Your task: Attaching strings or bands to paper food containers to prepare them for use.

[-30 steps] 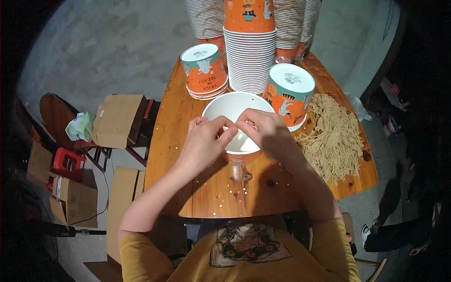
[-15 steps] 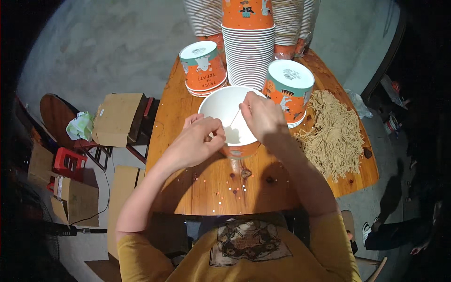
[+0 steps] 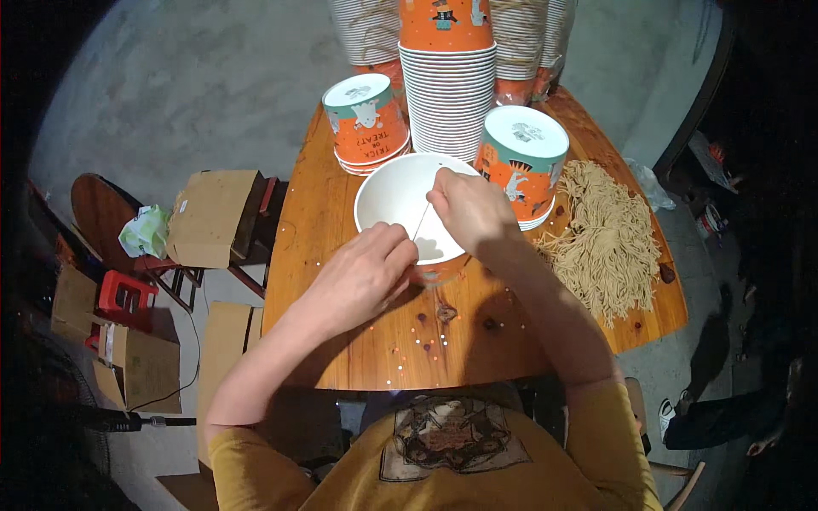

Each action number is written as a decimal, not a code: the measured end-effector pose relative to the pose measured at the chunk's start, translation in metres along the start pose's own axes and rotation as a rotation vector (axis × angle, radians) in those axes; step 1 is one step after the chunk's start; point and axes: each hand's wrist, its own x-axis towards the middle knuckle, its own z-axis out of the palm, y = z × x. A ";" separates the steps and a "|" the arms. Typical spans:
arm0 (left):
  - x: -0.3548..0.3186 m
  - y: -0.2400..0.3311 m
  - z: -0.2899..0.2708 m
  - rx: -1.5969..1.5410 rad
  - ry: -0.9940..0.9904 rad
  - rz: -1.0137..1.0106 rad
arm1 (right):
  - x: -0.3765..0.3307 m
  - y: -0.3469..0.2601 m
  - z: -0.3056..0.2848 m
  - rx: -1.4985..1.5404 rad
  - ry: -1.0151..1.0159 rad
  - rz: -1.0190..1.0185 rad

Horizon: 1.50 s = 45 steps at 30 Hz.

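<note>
A round paper bucket (image 3: 382, 198), white inside with an orange outer wall, stands upright with its mouth toward me. My left hand (image 3: 365, 271) is at the near left of its rim, fingers closed in a pinch. Across the mouth my right hand (image 3: 474, 213) is closed too, above the far right part of the rim. Between both sets of fingertips runs a thin, light cord (image 3: 422, 221), pulled straight. Its ends are hidden in my fingers. To the right lies a loose heap of beige cords (image 3: 612, 243).
A tall stack of nested buckets (image 3: 447, 98) rises behind. Upside-down buckets stand at the left (image 3: 365, 119) and the right (image 3: 521, 166). Small dots are scattered over the wooden table (image 3: 383, 353). Cardboard boxes (image 3: 213, 213) and a red stool (image 3: 128, 294) are off to the left.
My left hand has turned over and drawn down slightly along the near rim, its back now upward. The right hand shifted slightly left. The cord stays stretched between them.
</note>
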 end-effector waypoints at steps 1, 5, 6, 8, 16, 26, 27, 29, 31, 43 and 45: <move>0.001 0.000 0.000 -0.027 0.006 0.011 | 0.001 -0.001 -0.001 0.000 -0.001 0.001; 0.007 -0.009 -0.003 -0.070 0.039 0.089 | 0.010 -0.002 0.000 -0.077 -0.101 0.039; 0.007 -0.012 -0.006 -0.108 0.013 0.082 | 0.011 -0.001 0.001 -0.101 -0.117 0.041; 0.008 -0.021 -0.012 -0.118 -0.038 0.108 | 0.013 -0.003 0.000 -0.122 -0.151 0.055; 0.010 -0.039 -0.030 0.138 -0.209 0.341 | 0.014 0.009 -0.010 -0.037 -0.253 0.082; 0.016 -0.056 -0.039 0.475 -0.260 0.517 | 0.010 0.028 -0.041 1.118 -0.308 0.200; 0.012 -0.062 -0.040 0.521 -0.257 0.496 | 0.005 0.037 -0.048 1.386 -0.339 0.218; 0.011 -0.077 -0.040 0.618 -0.242 0.472 | -0.004 0.064 -0.056 1.787 -0.337 0.126; 0.009 -0.090 -0.040 0.636 -0.220 0.400 | -0.017 0.089 -0.057 2.108 -0.257 0.125; 0.012 -0.036 -0.014 -0.503 0.423 -0.172 | -0.067 0.031 -0.046 1.765 0.178 0.221; 0.025 0.020 -0.004 -0.977 0.306 -0.457 | -0.064 0.014 -0.032 1.812 0.123 0.176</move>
